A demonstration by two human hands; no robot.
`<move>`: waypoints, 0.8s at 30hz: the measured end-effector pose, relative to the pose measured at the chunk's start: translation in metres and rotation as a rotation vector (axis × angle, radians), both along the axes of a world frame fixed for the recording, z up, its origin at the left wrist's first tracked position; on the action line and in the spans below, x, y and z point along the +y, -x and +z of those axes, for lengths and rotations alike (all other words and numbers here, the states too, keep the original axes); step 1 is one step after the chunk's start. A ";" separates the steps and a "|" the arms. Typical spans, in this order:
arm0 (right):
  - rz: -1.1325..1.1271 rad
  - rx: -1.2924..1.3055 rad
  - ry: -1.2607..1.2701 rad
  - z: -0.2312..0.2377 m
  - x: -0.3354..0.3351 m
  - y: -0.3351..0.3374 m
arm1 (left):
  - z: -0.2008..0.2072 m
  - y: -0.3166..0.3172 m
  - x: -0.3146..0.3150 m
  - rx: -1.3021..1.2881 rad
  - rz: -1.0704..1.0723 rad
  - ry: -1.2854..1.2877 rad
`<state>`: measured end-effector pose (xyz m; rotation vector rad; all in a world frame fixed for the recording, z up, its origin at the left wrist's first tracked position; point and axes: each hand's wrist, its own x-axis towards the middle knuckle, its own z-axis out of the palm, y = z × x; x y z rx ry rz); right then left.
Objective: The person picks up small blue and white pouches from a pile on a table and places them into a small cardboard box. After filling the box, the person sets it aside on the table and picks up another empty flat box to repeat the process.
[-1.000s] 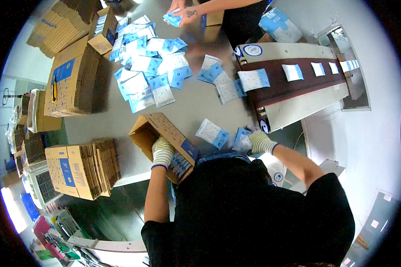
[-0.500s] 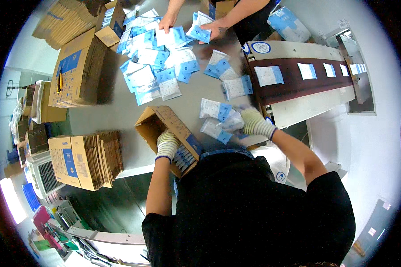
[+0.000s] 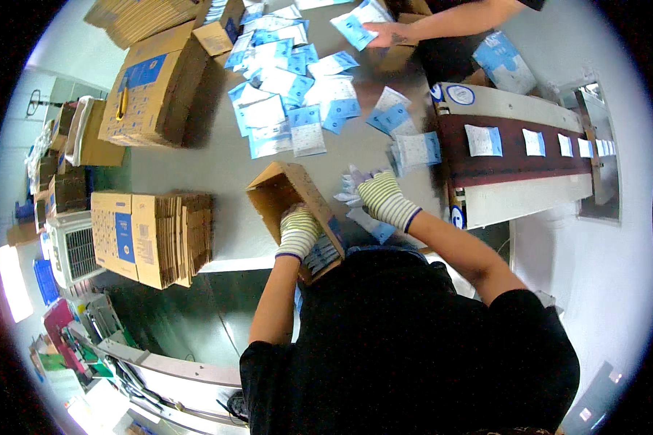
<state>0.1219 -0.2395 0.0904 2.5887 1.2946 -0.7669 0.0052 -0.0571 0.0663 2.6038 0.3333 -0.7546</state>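
A small brown carton [image 3: 275, 190] lies tilted near the table's front edge, its open mouth facing up and left. Inside it, several blue-and-white packets [image 3: 322, 255] stand in a row at the near end. My left hand [image 3: 299, 230], in a striped knit glove, reaches into the carton; its fingers are hidden by the shadow and the wall. To the right, my gloved right hand [image 3: 386, 197] grips a few sachets [image 3: 350, 185] with its fingers bent round them, close to the carton's right side. Another blue-and-white packet [image 3: 371, 224] lies flat under that hand.
Loose packets [image 3: 308, 130] form a heap farther back. A co-worker's hand [image 3: 389, 34] holds packets there. At right, a conveyor [image 3: 515, 165] carries single packets in a line. Folded cartons [image 3: 149, 239] stand at left; a larger stack with a yellow cutter [image 3: 122, 101] is behind.
My right hand has moved left towards the carton and gathered up packets from the table. The co-worker's other hand has left the view. The whole view has shifted somewhat.
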 end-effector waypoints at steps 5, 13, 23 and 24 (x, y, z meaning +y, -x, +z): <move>-0.366 0.193 -0.072 -0.001 0.022 -0.022 | -0.002 -0.004 0.000 -0.039 0.032 0.050; 0.073 0.339 -0.820 0.089 0.108 -0.003 | 0.028 -0.034 -0.025 0.157 -0.024 -0.047; 0.209 -0.078 -0.534 0.070 0.105 0.003 | 0.015 -0.012 -0.028 0.059 -0.020 -0.090; 0.174 -0.173 -0.585 0.071 0.091 0.004 | 0.013 -0.005 -0.026 0.000 0.035 -0.052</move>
